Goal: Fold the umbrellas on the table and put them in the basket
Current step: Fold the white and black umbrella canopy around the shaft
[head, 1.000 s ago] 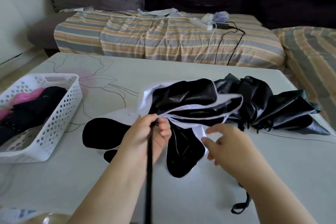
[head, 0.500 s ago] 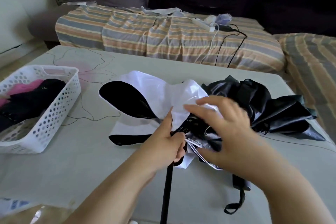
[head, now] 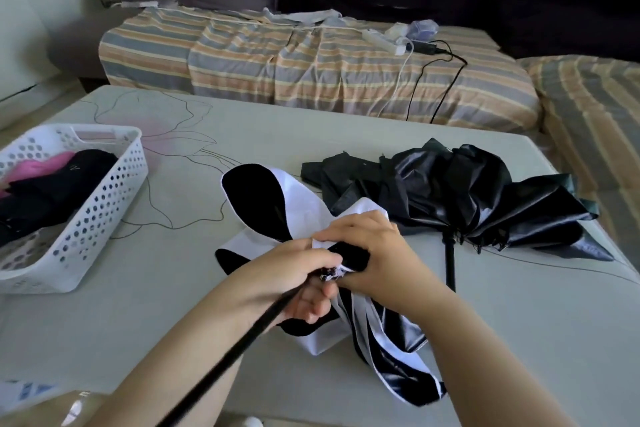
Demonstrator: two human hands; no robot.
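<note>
Both hands work at the front-centre of the pale bench (head: pixel 519 340). The left hand (head: pixel 294 274) grips the black shaft (head: pixel 242 333) of the black-and-white umbrella (head: pixel 298 208), fingers (head: pixel 311 305) curled round it just below the canopy; the shaft runs down-left toward the camera. The right hand (head: pixel 377 253) is closed over the gathered fabric right above the left hand, fingers wrapped round the bunched canopy at the runner, the two hands touching. White-edged black panels fan out from the grip: one loop lies up-left on the bench, others hang down-right past the wrists. Whether the ribs are fully collapsed inside the bunch I can't tell, since the hands cover that spot.

A 2nd umbrella, the all-black one (head: pixel 467 198), lies just behind and to the right on the bench, canopy crumpled and half spread, its short shaft (head: pixel 450 263) pointing toward the camera, near the right forearm but apart from it.

The white perforated basket (head: pixel 97 218) sits at the left edge of the bench, well apart from the hands. Inside it lie a folded black umbrella (head: pixel 69 180) and something pink (head: pixel 38 168) beside it.

Behind the bench is a sofa w/ a striped cover (head: pixel 311 73), carrying a white power strip (head: pixel 384 40) and black cables (head: pixel 443 80).
</note>
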